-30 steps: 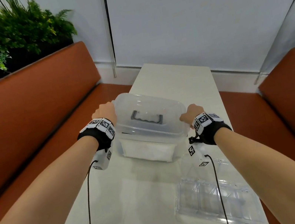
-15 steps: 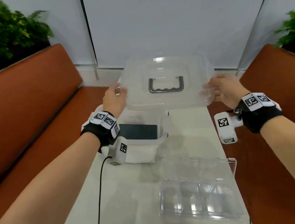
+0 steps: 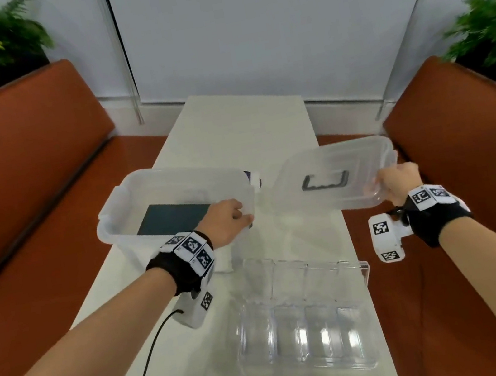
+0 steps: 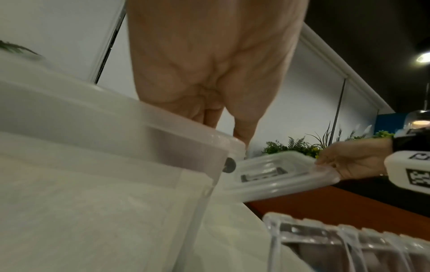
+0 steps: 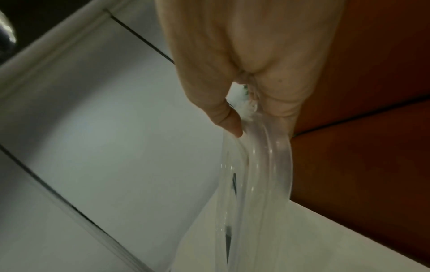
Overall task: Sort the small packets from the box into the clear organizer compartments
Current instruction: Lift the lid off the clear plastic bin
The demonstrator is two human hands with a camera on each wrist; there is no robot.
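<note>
The translucent box (image 3: 172, 175) stands open on the white table, with a dark flat packet (image 3: 173, 218) lying inside. My left hand (image 3: 229, 220) grips the box's near right rim (image 4: 116, 114), fingers over the edge and thumb outside. To the right of the box, my right hand (image 3: 396, 179) pinches the right edge of the clear lid (image 3: 330, 157), which carries a grey handle, and holds it low over the table's right side. In the right wrist view the thumb (image 5: 230, 123) presses on the lid (image 5: 267, 165). The clear organizer (image 3: 304, 319) lies open near me, its compartments showing nothing inside.
The narrow white table (image 3: 245, 122) runs away from me between two orange benches (image 3: 27, 192). Plants stand behind both benches. A black cable (image 3: 145, 369) trails from my left wrist across the table's near left part.
The lid has gone from above the box to the right and lower, now held by my right hand alone. My left hand released the lid and took the box rim.
</note>
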